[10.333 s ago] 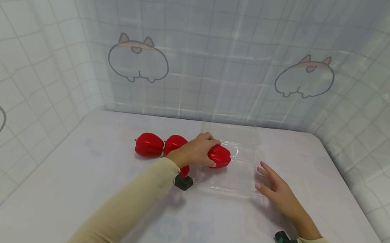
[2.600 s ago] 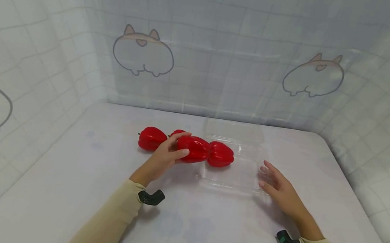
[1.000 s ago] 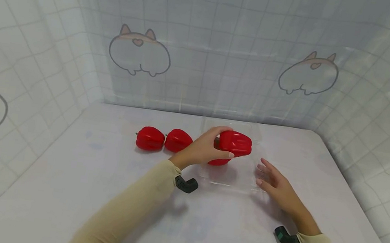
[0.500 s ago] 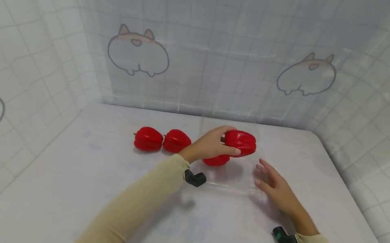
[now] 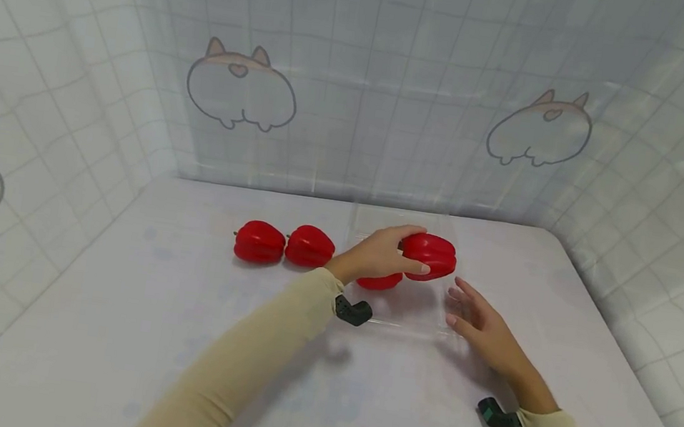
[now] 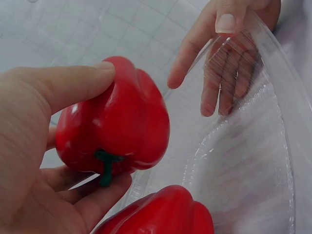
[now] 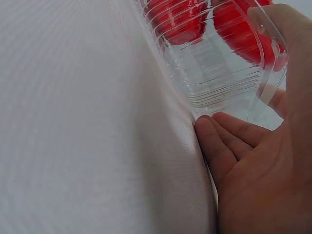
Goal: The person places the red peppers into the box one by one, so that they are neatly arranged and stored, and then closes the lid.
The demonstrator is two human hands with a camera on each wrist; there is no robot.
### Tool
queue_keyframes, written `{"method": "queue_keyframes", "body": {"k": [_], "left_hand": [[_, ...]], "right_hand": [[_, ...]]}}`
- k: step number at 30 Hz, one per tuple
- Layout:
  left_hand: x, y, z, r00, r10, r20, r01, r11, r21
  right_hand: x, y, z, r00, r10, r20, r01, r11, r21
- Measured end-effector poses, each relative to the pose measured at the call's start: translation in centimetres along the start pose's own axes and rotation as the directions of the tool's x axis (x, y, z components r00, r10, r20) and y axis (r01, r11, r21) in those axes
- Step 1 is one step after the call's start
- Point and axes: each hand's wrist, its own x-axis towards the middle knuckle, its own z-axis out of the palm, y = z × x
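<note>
In the head view my left hand (image 5: 378,253) holds a red bell pepper (image 5: 430,257) above the right part of a clear plastic container (image 5: 413,313). The left wrist view shows my thumb on one side of this pepper (image 6: 122,122), fingers beneath, its green stem facing the wrist. A second red bell pepper (image 5: 380,282) lies in the container's left part, partly hidden by that hand. My right hand (image 5: 488,334) rests at the container's right side, fingers extended along the clear wall and thumb near the rim (image 7: 265,24).
Two more red bell peppers (image 5: 260,242) lie side by side on the white table, left of the container. The container's clear lid (image 5: 374,218) lies folded back behind it. Grid-patterned curtains (image 5: 395,105) enclose the table's back and sides.
My left hand released one bell pepper in the container, took another from the table and carried it rightward over the container. In the last second it shifted slightly further right. My right hand stayed put.
</note>
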Motion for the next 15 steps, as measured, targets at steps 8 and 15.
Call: {"method": "queue_keyframes", "body": {"k": [8, 15], "left_hand": [[-0.1, 0.0, 0.5, 1.0, -0.007, -0.027, 0.007, 1.0, -0.023], [0.5, 0.1, 1.1, 1.0, 0.017, -0.01, -0.017, 1.0, 0.009]], "right_hand": [[0.0, -0.3, 0.2, 1.0, 0.004, -0.008, -0.005, 0.999, -0.045], [-0.1, -0.2, -0.1, 1.0, -0.007, -0.011, 0.007, 0.999, -0.032]]}}
